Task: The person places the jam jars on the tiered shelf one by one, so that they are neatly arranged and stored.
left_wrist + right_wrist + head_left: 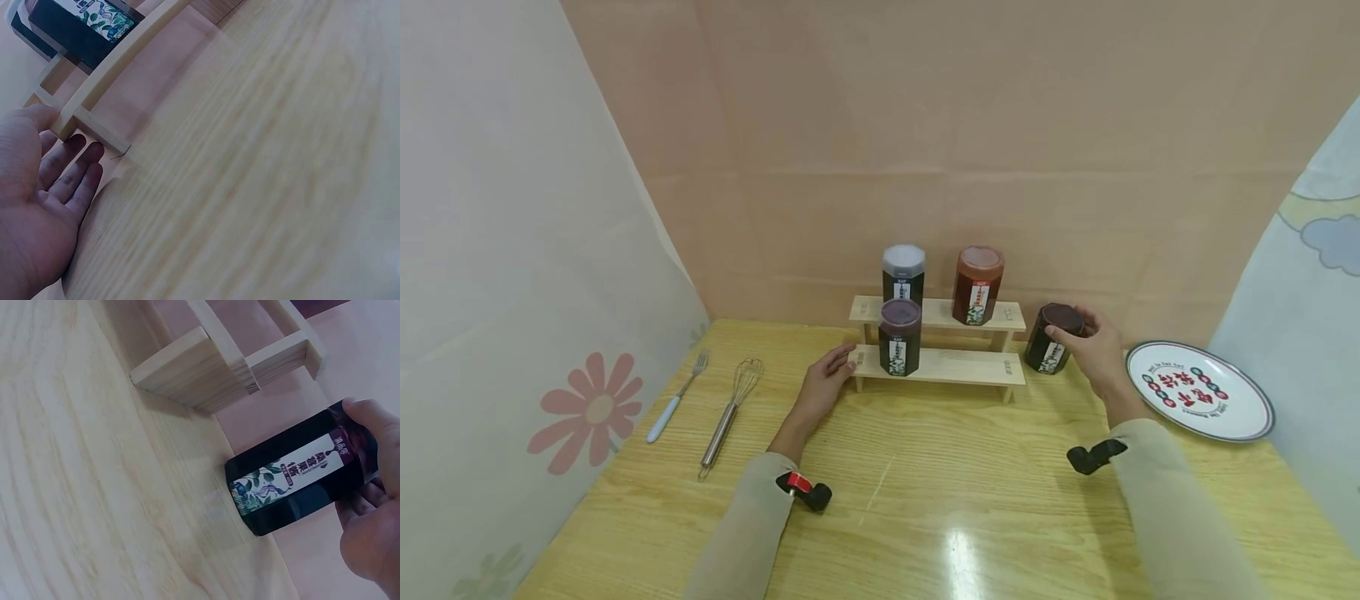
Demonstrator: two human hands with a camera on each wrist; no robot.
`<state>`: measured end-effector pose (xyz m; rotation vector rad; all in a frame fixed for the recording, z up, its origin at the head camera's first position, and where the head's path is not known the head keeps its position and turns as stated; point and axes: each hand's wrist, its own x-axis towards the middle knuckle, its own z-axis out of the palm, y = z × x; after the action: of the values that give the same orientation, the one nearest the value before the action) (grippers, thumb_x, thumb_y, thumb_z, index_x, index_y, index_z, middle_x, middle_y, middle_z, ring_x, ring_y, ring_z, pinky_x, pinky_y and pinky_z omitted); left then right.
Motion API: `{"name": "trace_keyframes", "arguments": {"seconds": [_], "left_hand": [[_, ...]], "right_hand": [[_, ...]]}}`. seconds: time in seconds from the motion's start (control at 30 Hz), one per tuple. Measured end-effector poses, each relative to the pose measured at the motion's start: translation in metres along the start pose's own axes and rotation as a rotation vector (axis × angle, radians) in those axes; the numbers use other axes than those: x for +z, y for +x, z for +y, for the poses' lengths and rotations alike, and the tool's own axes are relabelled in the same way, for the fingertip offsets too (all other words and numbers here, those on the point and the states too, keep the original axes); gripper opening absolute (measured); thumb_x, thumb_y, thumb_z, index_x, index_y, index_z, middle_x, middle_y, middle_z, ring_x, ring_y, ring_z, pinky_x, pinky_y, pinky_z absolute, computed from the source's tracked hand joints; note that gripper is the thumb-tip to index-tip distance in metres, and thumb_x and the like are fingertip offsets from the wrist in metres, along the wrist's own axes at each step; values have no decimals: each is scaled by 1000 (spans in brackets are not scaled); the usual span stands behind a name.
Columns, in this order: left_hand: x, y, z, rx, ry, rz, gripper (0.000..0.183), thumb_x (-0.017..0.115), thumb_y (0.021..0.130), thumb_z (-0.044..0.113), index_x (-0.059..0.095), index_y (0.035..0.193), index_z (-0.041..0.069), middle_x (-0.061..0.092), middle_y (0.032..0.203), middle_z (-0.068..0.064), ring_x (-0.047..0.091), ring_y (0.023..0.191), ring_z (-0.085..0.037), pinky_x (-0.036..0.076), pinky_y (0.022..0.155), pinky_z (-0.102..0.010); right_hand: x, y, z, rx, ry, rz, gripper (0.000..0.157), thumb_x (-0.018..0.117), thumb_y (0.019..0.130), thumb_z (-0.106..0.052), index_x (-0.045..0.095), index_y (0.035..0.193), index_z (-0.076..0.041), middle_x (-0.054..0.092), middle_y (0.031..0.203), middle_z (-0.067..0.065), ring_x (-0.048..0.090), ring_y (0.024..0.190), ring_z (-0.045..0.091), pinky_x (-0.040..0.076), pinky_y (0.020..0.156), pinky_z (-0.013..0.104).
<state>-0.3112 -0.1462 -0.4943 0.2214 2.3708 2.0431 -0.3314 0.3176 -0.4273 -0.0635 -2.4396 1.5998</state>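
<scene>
My right hand [1093,346] grips a dark eight-sided jar [294,472] near its lid, thumb on one side and fingers partly hidden behind. The jar is tilted, its base close over the table beside the right end of a two-tier wooden shelf [958,365]. At the shelf's left end, my left hand [44,206] holds the lower plank's corner with thumb and fingertips. A purple-lidded jar [900,337] stands on the lower tier. On the upper tier are a white-lidded jar [903,271], partly hidden behind it, and a red-brown jar [977,286].
A white oval plate [1157,358] with red lettering lies right of my right hand. To the left, a whisk [722,429] and a fork [676,404] with a pale handle lie on the wooden table [925,492]. A pinkish-tan cloth backdrop [820,167] hangs behind the shelf.
</scene>
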Motion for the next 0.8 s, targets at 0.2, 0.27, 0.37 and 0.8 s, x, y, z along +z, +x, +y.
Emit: {"name": "trace_keyframes", "arguments": {"seconds": [0.2, 0.27, 0.37, 0.8], "left_hand": [[-1, 0, 1, 4, -2, -11, 46, 60, 106, 27, 54, 151, 18, 51, 157, -13, 45, 149, -28, 42, 122, -47], [-1, 0, 0, 3, -1, -9, 46, 60, 106, 28, 53, 151, 18, 52, 156, -14, 46, 148, -29, 42, 121, -47], [-1, -1, 1, 1, 2, -9, 46, 60, 106, 28, 53, 151, 18, 52, 156, -13, 47, 147, -28, 42, 121, -47], [-1, -1, 1, -2, 16, -4, 46, 60, 107, 28, 53, 151, 19, 54, 154, -10, 49, 146, -28, 43, 120, -46]], "right_hand": [[4, -5, -3, -18, -7, 14, 80, 73, 98, -31, 31, 160, -2, 51, 137, 5, 50, 110, -4, 46, 82, 2], [3, -3, 2, -21, -20, 24, 80, 74, 96, -34, 34, 159, -4, 50, 130, -4, 49, 107, -5, 47, 82, 2], [3, -4, 1, -11, -28, 37, 79, 76, 95, -35, 38, 157, -4, 50, 125, -7, 49, 106, -3, 48, 80, 3], [5, -9, -3, 17, -34, 92, 78, 77, 93, -36, 43, 154, -2, 52, 121, -3, 50, 101, -1, 49, 75, 3]]}}
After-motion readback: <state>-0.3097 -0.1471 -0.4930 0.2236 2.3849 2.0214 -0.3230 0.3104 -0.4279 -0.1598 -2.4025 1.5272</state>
